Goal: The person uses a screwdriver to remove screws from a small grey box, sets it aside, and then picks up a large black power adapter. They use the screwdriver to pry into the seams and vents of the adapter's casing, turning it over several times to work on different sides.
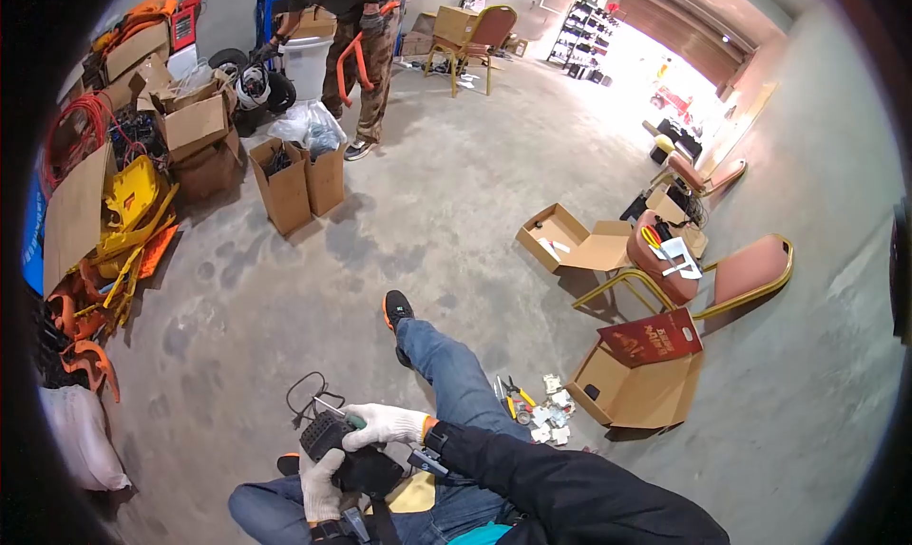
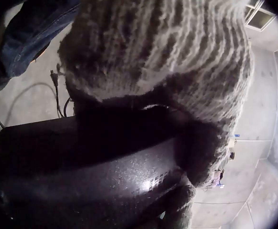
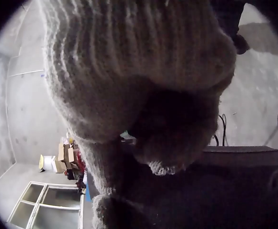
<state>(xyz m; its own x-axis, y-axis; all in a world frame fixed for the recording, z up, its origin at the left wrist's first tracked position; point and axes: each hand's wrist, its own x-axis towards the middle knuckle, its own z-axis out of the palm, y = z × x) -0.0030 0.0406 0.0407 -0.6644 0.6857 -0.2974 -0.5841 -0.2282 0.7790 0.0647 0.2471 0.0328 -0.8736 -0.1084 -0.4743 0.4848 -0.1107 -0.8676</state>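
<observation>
A black boxy device with a slotted grille sits over the lap of the seated person. The white-gloved left hand grips its near side; in the left wrist view the dark, glossy casing fills the lower part. Above the device, the gloved right hand holds a screwdriver with a green handle, its metal shaft pointing left across the grille. Most of the handle is hidden by the right glove in the right wrist view. A black cord with a plug lies on the floor beyond the device.
Pliers and small white parts lie right of the leg, beside an open carton. A chair holds tools. Cartons and yellow parts stand left. Another person stands at the back holding an orange frame.
</observation>
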